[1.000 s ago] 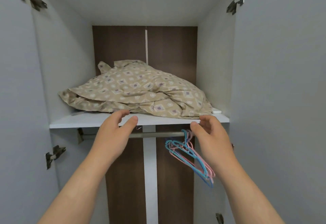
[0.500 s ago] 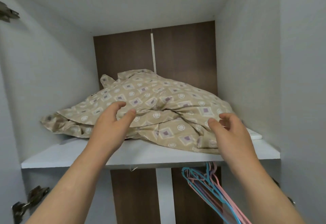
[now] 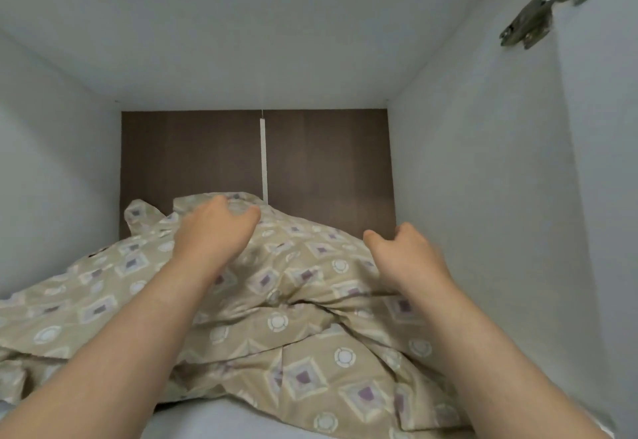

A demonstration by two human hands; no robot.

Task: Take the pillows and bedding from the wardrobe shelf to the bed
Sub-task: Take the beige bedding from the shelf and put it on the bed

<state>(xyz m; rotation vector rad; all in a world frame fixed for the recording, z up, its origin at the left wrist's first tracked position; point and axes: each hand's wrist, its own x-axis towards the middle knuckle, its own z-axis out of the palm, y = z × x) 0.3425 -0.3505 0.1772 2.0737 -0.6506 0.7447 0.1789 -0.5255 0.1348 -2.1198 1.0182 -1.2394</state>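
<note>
A rumpled heap of beige bedding (image 3: 297, 328) with a diamond and circle print fills the white wardrobe shelf (image 3: 221, 419). My left hand (image 3: 215, 228) reaches over the top of the heap near the back, fingers curled and resting on the cloth. My right hand (image 3: 404, 252) hovers over the heap's right side, fingers apart and bent, just above the fabric. Neither hand has a clear hold on the cloth. Any pillows are hidden under the bedding.
The compartment has white side walls (image 3: 476, 197), a white top panel and a dark brown back panel (image 3: 328, 162). A metal door hinge (image 3: 538, 14) sits at the upper right. Both forearms stretch in over the shelf's front edge.
Both hands have moved from the shelf's front edge deep into the compartment, over the top of the bedding. The view has moved closer and up; the hangers and rail have dropped out of sight.
</note>
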